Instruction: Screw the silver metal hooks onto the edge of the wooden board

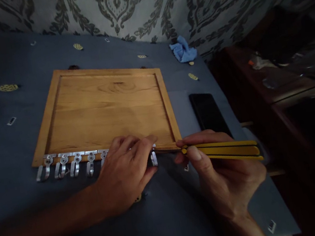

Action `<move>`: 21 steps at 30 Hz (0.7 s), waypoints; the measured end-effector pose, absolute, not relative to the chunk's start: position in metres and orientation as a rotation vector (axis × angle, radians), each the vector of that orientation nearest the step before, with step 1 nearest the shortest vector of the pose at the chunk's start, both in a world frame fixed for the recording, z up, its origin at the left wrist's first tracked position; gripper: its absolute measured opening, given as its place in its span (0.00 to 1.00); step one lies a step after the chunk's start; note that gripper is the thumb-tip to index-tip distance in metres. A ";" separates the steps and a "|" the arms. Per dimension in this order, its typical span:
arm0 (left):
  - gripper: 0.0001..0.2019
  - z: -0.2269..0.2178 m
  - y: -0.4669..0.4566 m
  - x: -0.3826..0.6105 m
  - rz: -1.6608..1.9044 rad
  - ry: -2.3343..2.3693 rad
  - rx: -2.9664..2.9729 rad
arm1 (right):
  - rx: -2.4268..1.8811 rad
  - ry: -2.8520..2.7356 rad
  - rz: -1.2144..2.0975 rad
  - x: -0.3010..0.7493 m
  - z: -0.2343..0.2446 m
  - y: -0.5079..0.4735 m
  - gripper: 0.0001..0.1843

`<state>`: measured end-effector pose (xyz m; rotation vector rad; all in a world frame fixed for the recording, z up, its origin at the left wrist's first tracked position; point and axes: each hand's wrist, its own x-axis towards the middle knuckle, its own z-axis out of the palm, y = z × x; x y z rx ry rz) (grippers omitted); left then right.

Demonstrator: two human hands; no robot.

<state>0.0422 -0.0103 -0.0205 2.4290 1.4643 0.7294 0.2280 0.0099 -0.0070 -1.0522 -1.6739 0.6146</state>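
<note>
A framed wooden board (104,106) lies on the blue patterned cloth. Along its near edge runs a silver hook rail (74,154) with several metal hooks. My left hand (127,171) is closed over the right part of this rail, its fingers on the board's edge and its thumb below, hiding some hooks. Beside the board's near right corner, my right hand (223,171) grips a yellow folding tool (226,150) with dark lines along its length. One end of the tool is pinched between thumb and fingers near that corner; its exact kind is unclear.
A black phone (209,111) lies to the right of the board. A crumpled blue cloth (183,50) sits at the back right, near the patterned wall (126,6). Dark reddish furniture (261,88) with small items stands beyond the right edge.
</note>
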 end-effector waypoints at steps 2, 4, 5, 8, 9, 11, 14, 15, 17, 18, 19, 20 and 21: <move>0.22 -0.021 -0.010 0.042 0.747 1.462 2.433 | -1.064 -1.670 0.627 0.229 -0.008 0.010 0.05; 0.23 -0.022 -0.010 0.042 0.753 1.460 2.436 | -1.059 -1.666 0.636 0.229 -0.008 0.010 0.05; 0.24 -0.023 -0.009 0.042 0.756 1.459 2.437 | -1.051 -1.662 0.636 0.229 -0.008 0.010 0.05; 0.26 -0.024 -0.009 0.042 0.746 1.466 2.440 | -1.037 -1.647 0.615 0.228 -0.007 0.011 0.05; 0.27 -0.024 -0.009 0.042 0.747 1.468 2.445 | -1.035 -1.637 0.602 0.227 -0.007 0.010 0.05; 0.27 -0.024 -0.010 0.042 0.751 1.470 2.456 | -1.038 -1.626 0.581 0.227 -0.007 0.010 0.05; 0.26 -0.024 -0.010 0.041 0.756 1.470 2.458 | -1.046 -1.624 0.578 0.226 -0.006 0.010 0.04; 0.26 -0.024 -0.010 0.041 0.755 1.474 2.454 | -1.048 -1.623 0.587 0.226 -0.006 0.010 0.04; 0.25 -0.024 -0.010 0.041 0.752 1.481 2.443 | -1.045 -1.612 0.603 0.226 -0.006 0.009 0.04; 0.25 -0.024 -0.010 0.041 0.755 1.484 2.438 | -1.043 -1.609 0.603 0.225 -0.006 0.009 0.04; 0.25 -0.024 -0.010 0.041 0.759 1.484 2.433 | -1.044 -1.609 0.600 0.225 -0.006 0.009 0.04; 0.25 -0.024 -0.010 0.041 0.764 1.483 2.428 | -1.047 -1.611 0.596 0.225 -0.006 0.009 0.04; 0.24 -0.024 -0.010 0.041 0.768 1.483 2.425 | -1.051 -1.612 0.595 0.225 -0.006 0.009 0.04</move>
